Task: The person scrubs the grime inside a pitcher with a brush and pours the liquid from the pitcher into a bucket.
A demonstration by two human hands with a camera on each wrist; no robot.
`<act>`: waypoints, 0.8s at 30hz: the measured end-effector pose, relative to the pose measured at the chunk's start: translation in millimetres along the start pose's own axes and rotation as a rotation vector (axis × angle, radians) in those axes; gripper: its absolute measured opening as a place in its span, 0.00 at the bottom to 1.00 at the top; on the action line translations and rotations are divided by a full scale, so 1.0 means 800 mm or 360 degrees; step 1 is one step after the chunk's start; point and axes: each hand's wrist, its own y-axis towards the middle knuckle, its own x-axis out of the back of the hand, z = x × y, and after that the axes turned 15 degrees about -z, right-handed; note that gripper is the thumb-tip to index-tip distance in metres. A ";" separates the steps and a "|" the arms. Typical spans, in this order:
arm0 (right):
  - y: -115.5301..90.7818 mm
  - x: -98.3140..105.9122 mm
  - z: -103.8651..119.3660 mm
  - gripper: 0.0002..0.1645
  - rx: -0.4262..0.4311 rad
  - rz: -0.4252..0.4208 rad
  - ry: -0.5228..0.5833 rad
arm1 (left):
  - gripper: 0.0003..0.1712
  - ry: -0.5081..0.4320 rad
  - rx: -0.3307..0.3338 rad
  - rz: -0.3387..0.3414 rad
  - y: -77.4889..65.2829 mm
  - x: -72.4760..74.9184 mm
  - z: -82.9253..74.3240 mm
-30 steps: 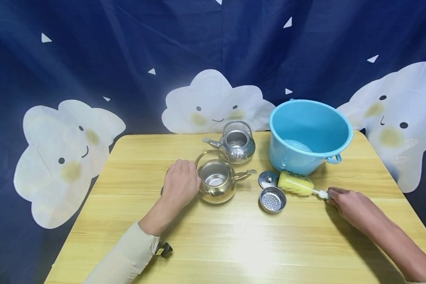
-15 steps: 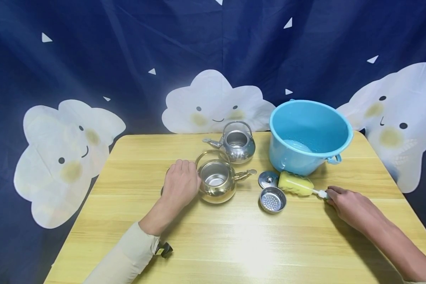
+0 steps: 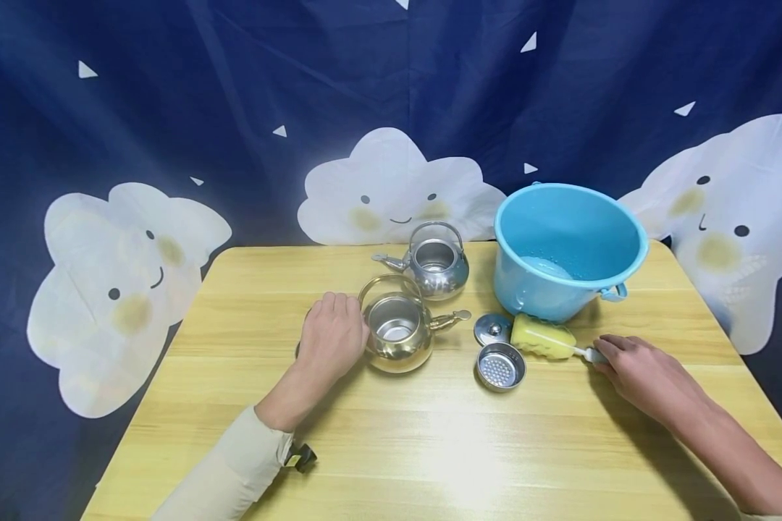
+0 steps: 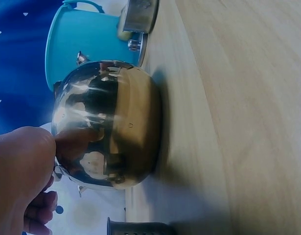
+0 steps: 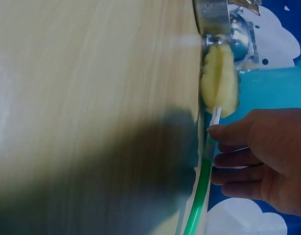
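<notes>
My left hand grips the upper left side of a gold teapot, thumb at its rim in the left wrist view. The teapot stands lidless on the table, spout to the right and hoop handle raised. At the right, my right hand pinches the handle of a yellow sponge brush. That handle is white near the sponge and green further down. The brush lies beside the bucket's base. A round metal strainer, mostly hidden by my left hand in the head view, sits left of the teapot.
A silver teapot stands behind the gold one, spout leftward. The blue bucket holds some water at the back right. A metal lid and a perforated strainer cup sit close to the sponge. A patterned curtain hangs behind the table.
My right hand has shifted slightly left along the brush handle, nearer the sponge, with its fingers spread over it. The left hand, teapot and brush stay in place.
</notes>
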 end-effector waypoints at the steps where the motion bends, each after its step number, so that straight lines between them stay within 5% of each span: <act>1: 0.002 0.000 0.002 0.16 0.0005 -0.0025 0.0010 | 0.14 0.0002 -0.0002 0.0001 0.000 0.000 0.000; 12: 0.023 0.004 0.030 0.20 0.0027 -0.0174 0.0136 | 0.13 0.0007 -0.0018 -0.0045 -0.001 -0.002 0.000; 24: 0.059 0.004 0.070 0.24 -0.0030 -0.0195 0.0259 | 0.15 0.0005 -0.0006 -0.0014 -0.001 0.000 0.000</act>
